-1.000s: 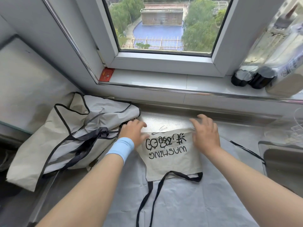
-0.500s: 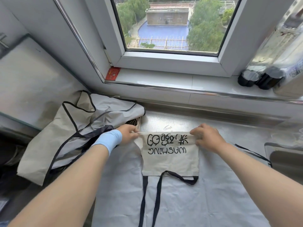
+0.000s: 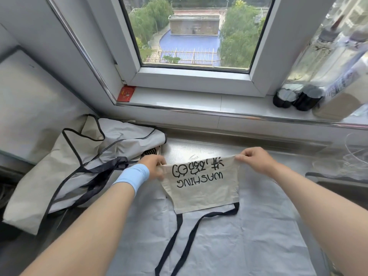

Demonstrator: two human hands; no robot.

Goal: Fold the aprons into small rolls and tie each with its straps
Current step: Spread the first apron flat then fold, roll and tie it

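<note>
left hand (image 3: 154,166): i pinch the apron's (image 3: 201,186) far left corner
right hand (image 3: 255,161): i pinch its far right corner
other aprons (image 3: 79,166): heaped on the desk (image 3: 199,148), left

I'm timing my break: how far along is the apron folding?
Done: nothing that shows; no tied roll is in view. In hand: the left hand and right hand pinch the far corners of the printed bib of one apron spread on the counter; its straps lie loose. Left: rolling and tying this apron, then the crumpled pile on the left.
</note>
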